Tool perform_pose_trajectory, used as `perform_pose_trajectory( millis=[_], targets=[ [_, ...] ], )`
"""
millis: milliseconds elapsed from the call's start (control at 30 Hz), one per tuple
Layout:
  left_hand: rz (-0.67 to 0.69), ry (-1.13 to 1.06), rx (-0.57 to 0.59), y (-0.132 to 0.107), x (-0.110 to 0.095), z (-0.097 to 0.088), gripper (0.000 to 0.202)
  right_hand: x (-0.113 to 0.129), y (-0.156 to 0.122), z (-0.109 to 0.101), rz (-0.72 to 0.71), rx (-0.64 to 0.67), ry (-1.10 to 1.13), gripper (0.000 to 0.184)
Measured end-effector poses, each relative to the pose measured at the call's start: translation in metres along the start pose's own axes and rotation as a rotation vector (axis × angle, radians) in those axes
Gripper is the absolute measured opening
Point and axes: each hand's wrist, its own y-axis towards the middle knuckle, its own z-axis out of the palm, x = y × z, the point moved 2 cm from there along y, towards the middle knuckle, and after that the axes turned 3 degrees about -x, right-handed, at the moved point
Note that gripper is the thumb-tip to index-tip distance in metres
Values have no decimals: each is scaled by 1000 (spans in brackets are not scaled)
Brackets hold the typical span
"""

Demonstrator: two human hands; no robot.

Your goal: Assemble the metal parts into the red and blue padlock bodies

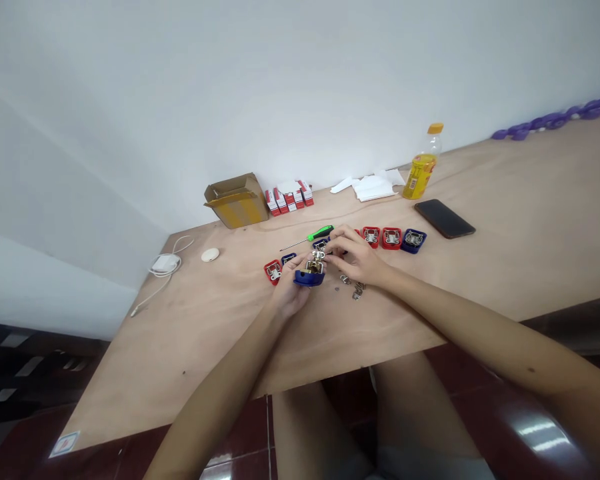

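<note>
My left hand (pixel 291 288) is wrapped round a blue casing (pixel 309 279) with brassy and silvery metal parts inside it, held just above the table. My right hand (pixel 356 257) comes in from the right, its fingers pinching a small silver metal piece (pixel 320 255) at the top of the casing. Behind and beside the hands sit similar casings: a red one (pixel 273 271) at the left, red ones (pixel 392 238) and a blue one (pixel 413 240) at the right. Loose metal pieces (pixel 358 291) lie below my right hand. My fingers partly hide some casings.
A green-and-black screwdriver (pixel 316 235) lies behind the hands. Farther back are an open cardboard box (pixel 240 205), small red-and-white boxes (pixel 290 200), white papers (pixel 375 187) and a yellow-labelled bottle (pixel 423 172). A phone (pixel 444 219) lies right, a charger with cable (pixel 165 264) left.
</note>
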Motion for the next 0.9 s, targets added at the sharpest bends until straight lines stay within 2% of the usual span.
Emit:
perform_pose_trajectory(
  millis=[100, 233, 367, 467, 600, 733, 900],
  targets=[
    [-5, -18, -6, 0, 0, -1, 34, 1, 1, 0, -37, 45, 19, 27],
    [-9, 5, 10, -1, 0, -1, 28, 0, 2, 0, -40, 22, 10, 19],
    [-16, -6, -15, -1, 0, 0, 21, 0, 2, 0, -56, 49, 27, 25],
    [-19, 2, -20, -1, 1, -1, 22, -1, 2, 0, -35, 39, 26, 19],
    [-8, 6, -11, -1, 1, -1, 24, -2, 2, -1, -41, 75, 34, 27],
    [-6, 27, 4, -1, 1, 1, 28, -3, 2, -1, -15, 62, 40, 20],
    [-13, 26, -10, -1, 1, 2, 23, -1, 3, -1, -45, 88, 43, 19]
  ],
)
